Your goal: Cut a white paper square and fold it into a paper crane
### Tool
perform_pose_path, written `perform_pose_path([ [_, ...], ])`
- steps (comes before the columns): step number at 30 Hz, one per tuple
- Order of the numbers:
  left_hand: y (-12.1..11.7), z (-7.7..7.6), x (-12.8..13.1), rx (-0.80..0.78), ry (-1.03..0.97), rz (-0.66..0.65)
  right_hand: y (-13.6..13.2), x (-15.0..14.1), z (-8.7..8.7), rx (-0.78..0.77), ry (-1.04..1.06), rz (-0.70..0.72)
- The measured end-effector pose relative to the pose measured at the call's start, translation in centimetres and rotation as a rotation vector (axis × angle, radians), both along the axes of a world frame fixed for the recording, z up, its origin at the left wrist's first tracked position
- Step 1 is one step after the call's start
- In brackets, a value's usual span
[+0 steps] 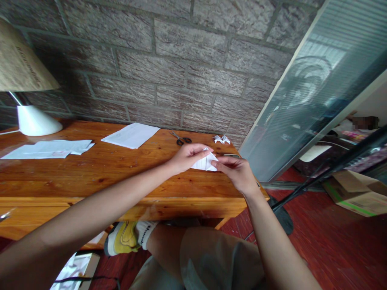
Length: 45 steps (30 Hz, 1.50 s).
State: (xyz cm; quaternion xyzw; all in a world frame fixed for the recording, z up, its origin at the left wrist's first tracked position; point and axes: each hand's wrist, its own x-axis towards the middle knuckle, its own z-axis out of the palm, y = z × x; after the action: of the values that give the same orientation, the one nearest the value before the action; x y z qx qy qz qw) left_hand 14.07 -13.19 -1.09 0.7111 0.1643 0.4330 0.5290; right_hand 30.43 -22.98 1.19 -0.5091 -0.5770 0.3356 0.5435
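Observation:
Both my hands meet over the right end of a wooden desk (99, 169) on a small folded piece of white paper (206, 162). My left hand (186, 157), with a ring on one finger, pinches the paper's top left edge. From the right, my right hand (237, 171) grips the paper's lower corner between thumb and fingers. The paper is held just above the desk surface, partly hidden by my fingers.
Black-handled scissors (181, 139) and two small folded paper figures (222, 139) lie behind my hands. White sheets (131, 135) and more papers (48, 149) lie further left, by a white lamp base (34, 121). Brick wall behind; a glass panel (308, 92) to the right.

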Motion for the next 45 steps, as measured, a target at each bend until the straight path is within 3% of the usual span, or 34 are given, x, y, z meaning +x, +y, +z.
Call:
perform_pose_path([
  [14,-0.2,0.1,0.2,-0.009,0.004,0.034,0.1,-0.3,-0.3,0.036,-0.048,-0.088],
  [28,0.1,-0.2,0.2,0.014,0.025,0.01,0.3,-0.3,-0.5,0.066,-0.102,-0.046],
  [36,-0.1,-0.1,0.3,-0.002,0.024,-0.025,0.7,0.3,-1.1,0.023,-0.021,-0.012],
  [41,0.2,-0.4,0.3,-0.035,-0.002,-0.076,0.7,0.0,-1.3,0.081,-0.057,-0.076],
  [45,0.4,-0.4,0.3,-0.046,0.026,-0.024,0.8,0.0,-1.8,0.101,-0.118,-0.145],
])
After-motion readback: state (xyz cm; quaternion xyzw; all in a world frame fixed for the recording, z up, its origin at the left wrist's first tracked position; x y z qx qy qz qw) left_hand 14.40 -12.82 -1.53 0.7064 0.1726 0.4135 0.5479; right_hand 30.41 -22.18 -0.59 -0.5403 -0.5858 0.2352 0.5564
